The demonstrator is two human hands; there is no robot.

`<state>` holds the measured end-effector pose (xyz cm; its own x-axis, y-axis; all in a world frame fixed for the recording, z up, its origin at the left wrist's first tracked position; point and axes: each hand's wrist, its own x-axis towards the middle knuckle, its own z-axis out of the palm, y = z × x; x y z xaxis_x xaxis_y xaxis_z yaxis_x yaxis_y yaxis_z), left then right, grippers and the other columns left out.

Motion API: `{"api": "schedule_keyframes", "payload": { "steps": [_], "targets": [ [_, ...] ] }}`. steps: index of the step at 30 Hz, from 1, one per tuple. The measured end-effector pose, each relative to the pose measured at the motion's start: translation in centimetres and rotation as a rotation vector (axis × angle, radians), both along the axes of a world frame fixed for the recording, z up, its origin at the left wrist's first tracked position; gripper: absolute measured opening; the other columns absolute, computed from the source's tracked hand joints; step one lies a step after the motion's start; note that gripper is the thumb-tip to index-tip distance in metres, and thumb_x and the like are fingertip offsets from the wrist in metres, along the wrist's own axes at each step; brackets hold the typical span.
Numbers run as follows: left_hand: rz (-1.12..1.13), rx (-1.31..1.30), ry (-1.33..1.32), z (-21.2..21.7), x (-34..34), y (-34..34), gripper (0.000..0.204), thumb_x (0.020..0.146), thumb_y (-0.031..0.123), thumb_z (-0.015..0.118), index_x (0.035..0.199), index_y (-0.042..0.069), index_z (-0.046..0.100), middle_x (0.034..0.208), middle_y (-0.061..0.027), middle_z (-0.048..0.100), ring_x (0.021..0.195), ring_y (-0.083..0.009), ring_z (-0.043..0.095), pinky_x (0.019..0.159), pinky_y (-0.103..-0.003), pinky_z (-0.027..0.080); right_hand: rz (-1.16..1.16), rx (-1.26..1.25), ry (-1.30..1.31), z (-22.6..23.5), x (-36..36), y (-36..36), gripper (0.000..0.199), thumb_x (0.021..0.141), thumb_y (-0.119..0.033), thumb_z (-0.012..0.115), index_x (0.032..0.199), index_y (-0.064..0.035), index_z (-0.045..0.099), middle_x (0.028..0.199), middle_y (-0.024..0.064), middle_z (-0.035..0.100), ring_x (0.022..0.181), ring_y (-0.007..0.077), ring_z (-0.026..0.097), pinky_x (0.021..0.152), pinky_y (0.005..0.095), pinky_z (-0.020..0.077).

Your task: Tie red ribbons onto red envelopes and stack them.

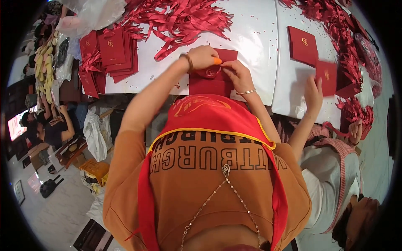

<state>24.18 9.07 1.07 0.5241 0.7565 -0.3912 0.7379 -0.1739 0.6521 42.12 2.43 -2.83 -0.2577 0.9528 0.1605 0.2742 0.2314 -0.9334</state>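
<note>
Where the white table (255, 37) meets its near edge, both hands pinch a red card folder (211, 79).
Left hand (203, 56) and right hand (236, 73) nip its top; ribbon heaps (180, 19) lie behind, fingertips unclear.

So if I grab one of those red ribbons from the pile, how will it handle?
The ribbon pile lies in loose curling tangles, so a strip is probably floppy and very light. Strands overlap, so neighbours may drag along. They lie flat on the white table, so rolling seems unlikely.

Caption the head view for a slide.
Both hands, left and right, press on a red folder at a white table beside ribbons.
</note>
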Motion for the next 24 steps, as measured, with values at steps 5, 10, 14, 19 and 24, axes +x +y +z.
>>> {"api": "schedule_keyframes", "payload": {
  "steps": [5,10,14,19,24],
  "targets": [
    [-0.249,-0.325,-0.031,0.3,1.0,3.4,0.027,0.073,0.025,0.057,0.081,0.0,0.064,0.059,-0.0043,0.056,0.056,-0.0108,0.049,0.053,-0.026,0.039,-0.023,0.02,-0.049,0.1,-0.1,-0.1,0.018,0.073,-0.002,0.06,0.091,-0.0052,0.059,0.077,0.0097,0.055,0.07,0.0236,0.055,0.062,0.0289,0.0438],
    [-0.302,-0.319,-0.085,0.1,1.0,3.8,0.028,0.071,0.025,0.057,0.082,0.002,0.065,0.055,-0.0033,0.053,0.05,-0.0112,0.046,0.048,-0.027,0.037,-0.092,-0.164,0.129,-0.7,-0.3,-0.5,0.016,0.075,-0.005,0.06,0.091,-0.0037,0.058,0.08,0.0089,0.057,0.07,0.0193,0.055,0.063,0.0269,0.0438],
    [-0.258,-0.331,-0.072,-0.7,1.1,3.7,0.024,0.071,0.021,0.055,0.083,0.003,0.066,0.06,-0.0058,0.057,0.053,-0.0129,0.05,0.051,-0.027,0.04,-0.098,-0.24,0.097,-0.4,-0.3,-0.4,0.02,0.074,-0.007,0.061,0.093,-0.0022,0.056,0.081,0.0095,0.058,0.069,0.0171,0.055,0.064,0.0262,0.0439],
    [-0.156,-0.293,-0.105,-1.5,0.9,2.9,0.019,0.074,0.02,0.057,0.078,0.003,0.064,0.062,-0.0002,0.056,0.058,-0.0077,0.047,0.054,-0.024,0.037,-0.011,-0.383,0.101,1.8,0.0,-0.3,0.025,0.073,-0.01,0.064,0.094,-0.0026,0.054,0.081,0.0108,0.058,0.068,0.0191,0.055,0.063,0.0265,0.0441],
    [-0.051,-0.242,-0.089,-1.5,1.2,2.5,0.019,0.074,0.019,0.056,0.08,0.003,0.065,0.066,-0.0027,0.06,0.062,-0.0083,0.051,0.057,-0.024,0.04,-0.184,0.022,-0.141,0.4,-1.3,-0.4,0.024,0.071,-0.013,0.067,0.089,-0.0038,0.054,0.078,0.0115,0.056,0.066,0.0238,0.054,0.06,0.0298,0.0438]
  ]
}}
